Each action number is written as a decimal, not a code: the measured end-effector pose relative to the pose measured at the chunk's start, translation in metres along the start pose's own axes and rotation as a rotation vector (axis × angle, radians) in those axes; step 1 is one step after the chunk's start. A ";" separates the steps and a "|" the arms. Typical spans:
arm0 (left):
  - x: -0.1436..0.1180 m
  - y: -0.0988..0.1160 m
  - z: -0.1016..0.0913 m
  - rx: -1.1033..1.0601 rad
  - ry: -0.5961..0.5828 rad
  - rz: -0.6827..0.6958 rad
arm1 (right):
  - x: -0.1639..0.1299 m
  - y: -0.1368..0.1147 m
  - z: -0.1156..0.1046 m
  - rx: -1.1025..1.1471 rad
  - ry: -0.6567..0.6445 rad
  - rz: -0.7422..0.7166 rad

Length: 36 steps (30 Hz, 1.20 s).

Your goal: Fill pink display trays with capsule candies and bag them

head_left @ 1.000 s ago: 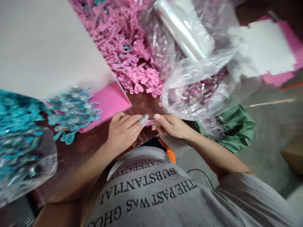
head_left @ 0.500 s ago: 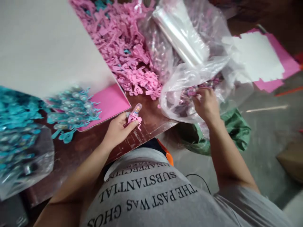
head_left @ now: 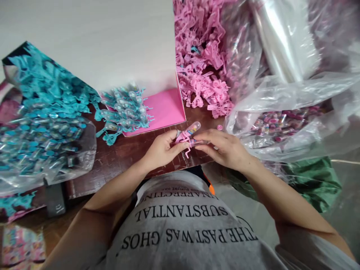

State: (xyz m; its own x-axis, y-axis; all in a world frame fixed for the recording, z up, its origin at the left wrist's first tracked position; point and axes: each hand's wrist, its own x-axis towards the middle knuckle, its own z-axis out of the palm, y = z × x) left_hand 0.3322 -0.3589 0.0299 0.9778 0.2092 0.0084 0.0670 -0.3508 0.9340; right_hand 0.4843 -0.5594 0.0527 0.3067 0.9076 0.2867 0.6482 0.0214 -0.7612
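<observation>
A dark brown wooden table [head_left: 118, 157] stands over a grey concrete floor [head_left: 347, 180]; a white board [head_left: 92, 41] lies across it.

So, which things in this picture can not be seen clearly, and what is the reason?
All in the head view:
- Small piece under the right hand: fingers cover it, so its shape is unclear.
- Pink toy in the left hand: its lower end is hidden by the fingers.
- Small items in the clear bag: blurred by glare and plastic folds.
- Clear roll: cut off by the top edge.
- Print on the shirt: partly cut off below.
</observation>
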 end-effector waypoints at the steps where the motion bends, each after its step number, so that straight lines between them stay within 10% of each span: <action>1: -0.003 -0.001 -0.002 0.097 0.041 0.062 | 0.001 -0.001 0.003 0.062 -0.006 0.064; 7: -0.012 -0.007 -0.021 0.592 0.220 0.350 | 0.022 -0.003 0.017 0.488 -0.172 0.469; 17: -0.003 0.007 -0.062 0.650 0.372 0.406 | 0.095 -0.004 0.010 0.244 -0.191 0.222; 22: 0.012 0.011 -0.098 0.675 0.364 0.221 | 0.145 -0.004 0.005 0.121 -0.146 0.051; 28: 0.051 -0.010 -0.160 0.812 0.162 0.068 | 0.217 0.057 0.014 -0.238 -0.202 -0.017; 36: 0.056 -0.028 -0.163 0.756 0.115 0.058 | 0.258 0.092 0.027 -0.383 -0.406 -0.152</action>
State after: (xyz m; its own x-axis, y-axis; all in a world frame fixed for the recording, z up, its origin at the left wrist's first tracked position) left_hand 0.3526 -0.1886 0.0622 0.9600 0.2502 0.1257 0.1739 -0.8845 0.4330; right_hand 0.6040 -0.3122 0.0408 -0.0526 0.9959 0.0730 0.8935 0.0796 -0.4420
